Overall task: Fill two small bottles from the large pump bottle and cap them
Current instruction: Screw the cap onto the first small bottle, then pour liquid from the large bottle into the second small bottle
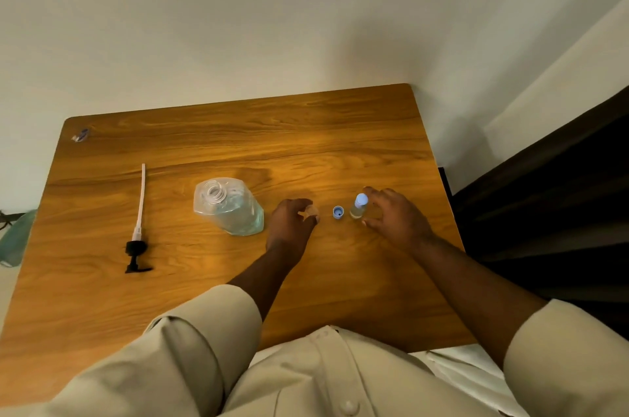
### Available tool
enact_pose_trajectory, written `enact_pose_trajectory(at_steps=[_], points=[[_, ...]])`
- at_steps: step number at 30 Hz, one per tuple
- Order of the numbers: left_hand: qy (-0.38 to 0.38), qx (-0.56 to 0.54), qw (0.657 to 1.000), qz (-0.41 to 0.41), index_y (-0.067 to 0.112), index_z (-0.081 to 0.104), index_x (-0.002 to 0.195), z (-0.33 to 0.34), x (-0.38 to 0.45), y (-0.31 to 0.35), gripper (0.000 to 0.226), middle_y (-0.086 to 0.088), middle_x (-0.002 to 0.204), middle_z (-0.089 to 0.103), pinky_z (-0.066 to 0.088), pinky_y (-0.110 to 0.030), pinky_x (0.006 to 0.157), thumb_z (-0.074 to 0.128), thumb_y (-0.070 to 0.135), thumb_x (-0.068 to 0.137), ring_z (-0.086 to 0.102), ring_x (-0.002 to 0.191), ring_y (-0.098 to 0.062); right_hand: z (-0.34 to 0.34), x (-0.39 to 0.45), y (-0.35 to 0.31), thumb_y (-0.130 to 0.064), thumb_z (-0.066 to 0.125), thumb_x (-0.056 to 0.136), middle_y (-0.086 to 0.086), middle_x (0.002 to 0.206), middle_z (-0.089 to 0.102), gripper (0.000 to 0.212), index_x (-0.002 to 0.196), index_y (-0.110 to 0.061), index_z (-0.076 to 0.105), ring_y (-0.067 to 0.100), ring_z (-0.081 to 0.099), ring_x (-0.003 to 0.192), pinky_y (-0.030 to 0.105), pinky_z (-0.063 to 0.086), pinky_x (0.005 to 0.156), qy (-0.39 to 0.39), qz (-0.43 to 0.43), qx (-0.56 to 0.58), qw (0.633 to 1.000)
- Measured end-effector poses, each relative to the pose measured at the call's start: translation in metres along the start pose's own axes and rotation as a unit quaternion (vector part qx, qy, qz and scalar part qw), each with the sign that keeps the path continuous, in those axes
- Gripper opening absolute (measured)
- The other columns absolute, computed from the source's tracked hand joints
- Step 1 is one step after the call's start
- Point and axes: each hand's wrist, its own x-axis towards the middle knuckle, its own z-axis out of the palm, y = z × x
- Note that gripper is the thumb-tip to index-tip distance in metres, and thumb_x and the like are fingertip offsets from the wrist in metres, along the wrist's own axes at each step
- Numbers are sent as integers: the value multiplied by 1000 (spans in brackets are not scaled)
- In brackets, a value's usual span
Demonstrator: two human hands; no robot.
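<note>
Pale walls meet behind a wooden table (238,151) that fills the middle of the view. On it, left of centre, stands the large clear bottle (228,206), its neck open and liquid inside; its pump head with dip tube (139,229) lies well apart to the left. The left hand (292,222) curls around a small clear bottle (311,211) that looks uncapped, fingers closed on it just right of the big bottle. The right hand (396,215) is open, fingers spread beside a second small bottle (359,207), which stands upright with a blue cap on and liquid inside; whether the fingers touch it I cannot tell. Between the hands a loose blue cap (338,212) rests on the wood. One bottle seems done, I judge, the other not yet capped. The risk lies in the open one: tilting it would spill it, and a sweeping hand could knock the loose cap away or topple the capped bottle.
</note>
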Motion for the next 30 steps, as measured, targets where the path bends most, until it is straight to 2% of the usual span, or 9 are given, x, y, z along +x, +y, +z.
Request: enact_pose_trajectory(at_steps=[4,7,11,15,18,20,22,24,30], points=[[21,-61,996,57,17,70,113,-18,-21,5,33,4,110,62,52,-28,77,77,18,80,59,99,-13,-2,-8,-1,-39,68,82,3,134,50,73,145,-28,31,23,44,122,33,45,90,31,-4,-26,999],[24,-132,988,70,22,68,108,-40,-39,6,32,1,113,62,56,-36,82,77,12,79,59,104,-12,-1,-11,-7,-42,68,81,1,130,52,71,142,-27,35,21,44,120,32,46,87,67,-20,-50,996],[48,-208,972,96,31,64,95,-75,-65,7,29,6,107,66,54,-34,86,79,14,77,60,102,-2,1,-12,-34,-41,69,80,2,125,55,65,138,-25,44,22,47,115,32,46,84,120,-45,-45,991],[43,-271,951,141,33,68,91,-116,-83,10,19,11,103,66,56,-40,87,75,25,75,64,104,-12,12,-8,-85,-34,73,79,2,123,57,59,132,-21,52,21,49,115,30,45,86,117,-100,27,988],[72,-305,935,165,28,68,93,-146,-88,4,28,3,105,64,57,-27,76,76,5,79,62,103,-9,22,-2,-131,-26,79,73,5,119,58,60,128,-17,56,18,54,102,29,46,82,116,-127,116,978],[95,-311,929,178,24,67,95,-166,-86,-6,25,-3,107,64,55,-25,75,75,5,79,61,107,-15,28,2,-163,-22,83,69,8,123,55,67,130,-15,56,17,53,100,33,49,85,114,-123,185,968],[108,-307,926,190,31,67,94,-184,-82,-20,23,-1,107,64,56,-41,82,74,16,79,60,109,-23,34,7,-190,-23,84,66,8,133,49,76,135,-18,51,19,50,114,32,46,94,99,-120,226,962],[101,-320,926,176,35,66,94,-198,-79,-32,23,3,109,64,54,-60,82,73,19,78,60,112,-27,43,14,-207,-25,85,65,6,141,43,84,139,-20,45,19,41,127,25,36,97,75,-117,230,963],[58,-348,927,127,21,69,101,-229,-77,-56,22,1,109,70,56,-57,85,73,10,82,67,108,-22,67,30,-231,-29,90,55,6,135,42,95,137,-24,43,19,44,118,28,41,92,69,-56,251,964]])
